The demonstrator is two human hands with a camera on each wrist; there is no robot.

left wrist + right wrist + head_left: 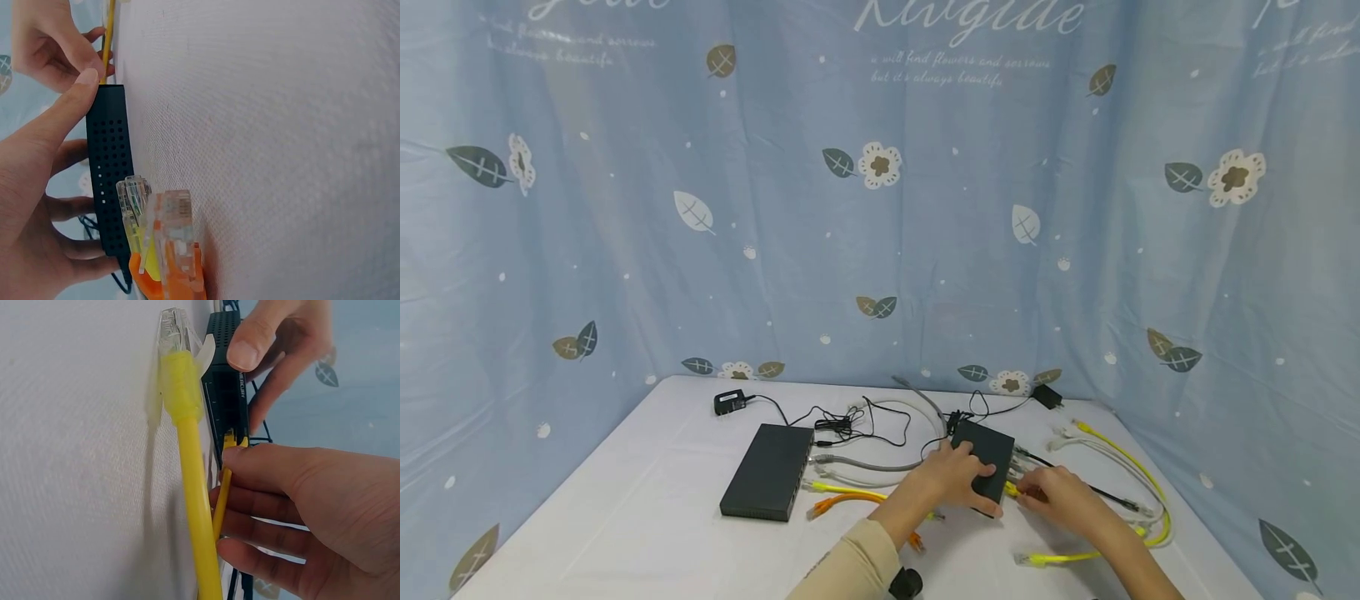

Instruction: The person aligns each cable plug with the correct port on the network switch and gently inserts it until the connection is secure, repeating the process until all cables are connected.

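Observation:
My left hand (951, 477) grips the smaller black network switch (988, 443), its thumb at the near end and its other fingers spread over the box. In the left wrist view the switch's side (109, 169) shows rows of round vent holes. With thumb and fingers my right hand (1063, 497) pinches a yellow network cable (221, 503) close to its plug. That plug sits at a port on the switch's right side; how deep it is in, I cannot tell. A loose yellow cable end (182, 394) with a clear plug lies near the right wrist camera.
A larger black network switch (767, 471) lies left. Orange cable (850, 497), grey cable (868, 462) and other cables lie between the boxes. Power adapters (730, 402) stand toward the back. A black cable (1082, 482) and white cables (1108, 450) spread on the right.

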